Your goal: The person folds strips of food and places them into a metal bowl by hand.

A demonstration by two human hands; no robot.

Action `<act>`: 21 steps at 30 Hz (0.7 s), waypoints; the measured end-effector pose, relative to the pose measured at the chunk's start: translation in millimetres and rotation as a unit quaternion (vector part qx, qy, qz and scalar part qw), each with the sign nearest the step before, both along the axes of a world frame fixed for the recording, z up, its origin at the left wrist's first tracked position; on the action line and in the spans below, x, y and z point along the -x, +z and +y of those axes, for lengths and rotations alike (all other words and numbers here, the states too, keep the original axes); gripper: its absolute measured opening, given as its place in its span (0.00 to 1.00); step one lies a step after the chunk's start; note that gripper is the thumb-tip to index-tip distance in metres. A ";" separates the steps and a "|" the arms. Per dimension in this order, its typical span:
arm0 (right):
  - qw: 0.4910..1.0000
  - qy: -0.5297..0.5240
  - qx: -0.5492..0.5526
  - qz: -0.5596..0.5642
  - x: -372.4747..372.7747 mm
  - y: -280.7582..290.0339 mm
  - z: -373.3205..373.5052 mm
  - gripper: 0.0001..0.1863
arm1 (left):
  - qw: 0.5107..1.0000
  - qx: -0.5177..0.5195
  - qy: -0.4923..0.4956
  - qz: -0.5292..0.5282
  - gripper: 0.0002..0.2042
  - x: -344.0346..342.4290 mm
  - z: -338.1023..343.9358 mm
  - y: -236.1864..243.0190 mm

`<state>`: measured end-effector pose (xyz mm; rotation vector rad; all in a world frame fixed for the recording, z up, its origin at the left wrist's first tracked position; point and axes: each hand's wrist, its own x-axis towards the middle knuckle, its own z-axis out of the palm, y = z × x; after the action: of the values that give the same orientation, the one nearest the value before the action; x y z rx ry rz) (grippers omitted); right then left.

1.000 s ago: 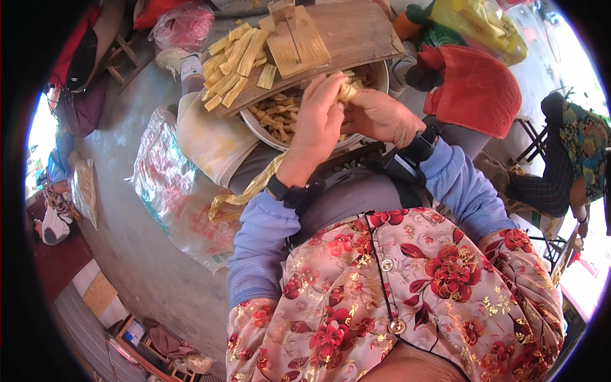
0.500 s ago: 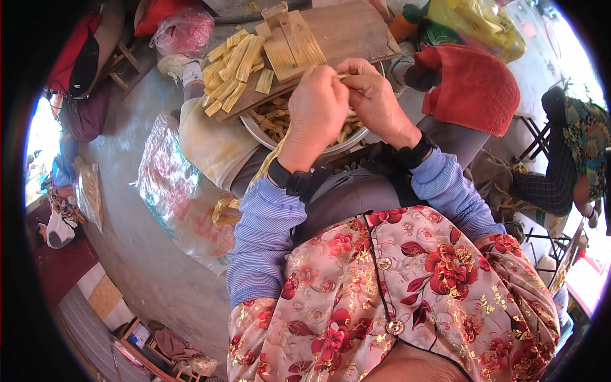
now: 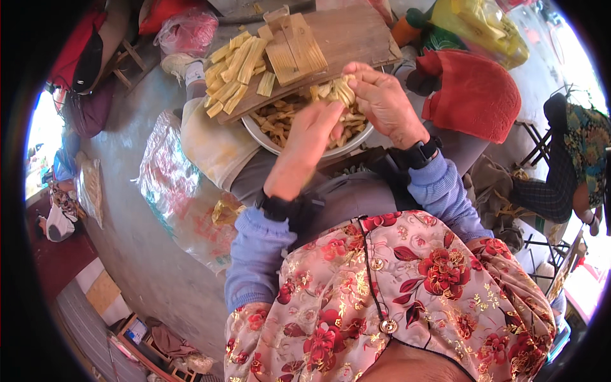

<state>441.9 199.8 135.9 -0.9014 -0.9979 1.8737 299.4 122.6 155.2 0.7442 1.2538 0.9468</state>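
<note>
My right hand (image 3: 387, 105) pinches a bunched pale yellow ribbed strip (image 3: 341, 91) between thumb and fingers, above a round metal basin (image 3: 259, 135). My left hand (image 3: 312, 137), slightly blurred, is closed at the lower left side of the strip, its index finger reaching up to it; its other fingertips are partly hidden. Inside the basin lie many short twisted yellow-brown pieces (image 3: 278, 119). A wooden board (image 3: 356, 32) rests across the basin's far side. On its left end is a pile of flat yellow strips (image 3: 238, 63), with a small wooden block (image 3: 296, 54) beside them.
A red cloth (image 3: 474, 95) covers my right knee, and a pale cloth (image 3: 213, 137) my left. Plastic sheeting (image 3: 175, 184) lies on the floor at left. A yellow plastic bag (image 3: 480, 28) and a pink bag (image 3: 186, 32) stand beyond. Another person (image 3: 576, 153) sits at right.
My hands have moved apart, the left one down and toward me. The strip, mostly hidden between my fingers before, now shows as a bunch; its tail by my left wrist is gone.
</note>
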 end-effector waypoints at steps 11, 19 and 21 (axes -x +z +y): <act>0.948 -0.042 -0.255 -0.187 -1.5 12.4 -4.7 0.06 | 0.975 0.061 0.046 -0.209 0.14 -10.5 28.5 -12.0; 0.995 0.012 0.053 0.086 -5.3 -2.7 12.7 0.08 | 0.947 0.124 0.062 -0.291 0.12 -19.5 -13.6 -0.2; 0.997 -0.014 -0.040 -0.057 -19.8 -1.4 17.1 0.15 | 1.000 -0.009 -0.022 0.009 0.12 -4.8 -7.8 -7.9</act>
<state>461.7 217.0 134.5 -0.9782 -1.1172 1.7622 304.2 114.8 147.4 0.7925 1.2412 0.9185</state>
